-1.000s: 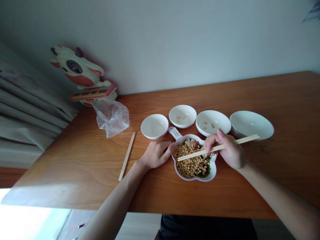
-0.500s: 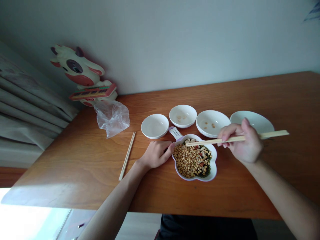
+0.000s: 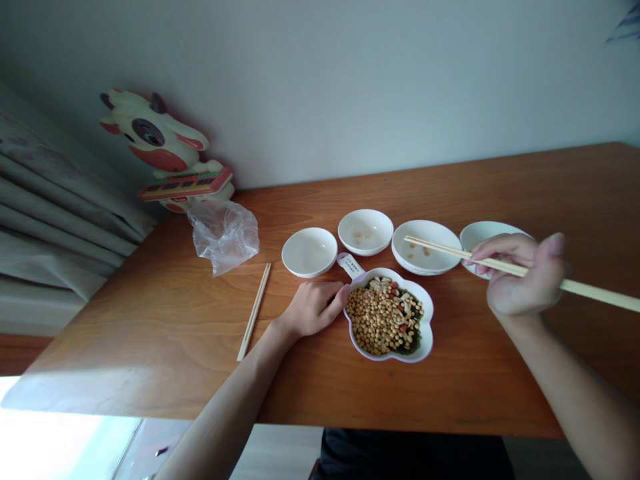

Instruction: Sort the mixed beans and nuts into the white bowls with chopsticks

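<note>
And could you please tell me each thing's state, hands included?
Flower-shaped dish: upright, holding beans and peanuts
Leftmost bowl: upright
Second bowl: upright, few pale pieces inside
Third bowl: upright, few brownish pieces inside
Rightmost bowl: upright, partly hidden
Held chopsticks: tips over third bowl
Right hand: raised, gripping held chopsticks
Left hand: curled at dish's rim
Spare chopsticks: lying together
Plastic bag: crumpled
Cow toy: upright

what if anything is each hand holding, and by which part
Right hand: chopsticks, gripped around the middle of their visible length. Left hand: at the dish's rim; whether it grips cannot be told.
</note>
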